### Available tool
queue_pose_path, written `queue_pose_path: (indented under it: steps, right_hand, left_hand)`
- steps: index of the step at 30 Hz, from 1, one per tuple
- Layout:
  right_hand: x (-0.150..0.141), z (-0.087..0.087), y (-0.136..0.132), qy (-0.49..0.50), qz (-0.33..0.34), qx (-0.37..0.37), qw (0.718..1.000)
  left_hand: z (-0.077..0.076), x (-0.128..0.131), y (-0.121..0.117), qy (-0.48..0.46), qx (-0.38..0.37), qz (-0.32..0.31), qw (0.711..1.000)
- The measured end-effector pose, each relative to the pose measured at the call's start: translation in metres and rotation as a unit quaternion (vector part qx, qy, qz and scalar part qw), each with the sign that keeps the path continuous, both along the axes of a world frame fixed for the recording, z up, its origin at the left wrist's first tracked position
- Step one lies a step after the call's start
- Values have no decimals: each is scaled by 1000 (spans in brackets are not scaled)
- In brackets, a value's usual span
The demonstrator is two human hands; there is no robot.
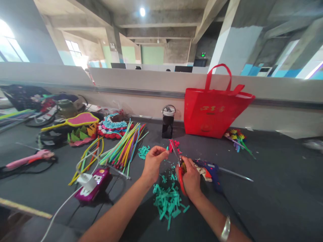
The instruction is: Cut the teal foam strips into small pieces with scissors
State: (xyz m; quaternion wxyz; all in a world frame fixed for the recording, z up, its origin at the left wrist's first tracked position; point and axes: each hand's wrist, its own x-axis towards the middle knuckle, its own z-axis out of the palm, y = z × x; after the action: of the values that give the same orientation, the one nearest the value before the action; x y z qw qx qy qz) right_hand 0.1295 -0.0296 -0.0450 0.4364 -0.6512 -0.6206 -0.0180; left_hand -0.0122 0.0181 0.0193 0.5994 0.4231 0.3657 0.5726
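Between the thumb and fingers of my left hand (154,163) is a small teal strip (167,148), its tip sticking up. My right hand (191,178) is wrapped round red-handled scissors (181,179), whose blades point up and left, close to the strip. Below both hands lies a loose pile of cut teal strips (168,201), with tiny scraps scattered above it. A smaller heap of teal pieces (143,152) is left of my left hand. Red pieces (174,146) lie just beyond the scissor blades.
A blue glue gun (214,171) lies beside my right hand. Farther back stand a dark bottle (168,122) and a red bag (212,112). Left are colourful pipe cleaners (126,144), a purple power strip (93,186) with a white cable, and a pink glue gun (30,159).
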Motion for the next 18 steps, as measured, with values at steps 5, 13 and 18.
queue_pose_path:
  steps: [5, 13, 18]
  right_hand:
    - [-1, 1, 0, -18, -14, -13, 1000]
    - [-3, 8, -3, -69, -34, -94, 993]
    - [-1, 7, -2, -60, -36, -82, 994]
  left_hand:
    - [-11, -3, 3, -39, -6, 4, 999]
    - [-17, -5, 3, -29, 3, 18, 999]
    - [-22, -9, 12, 38, 15, 47, 998]
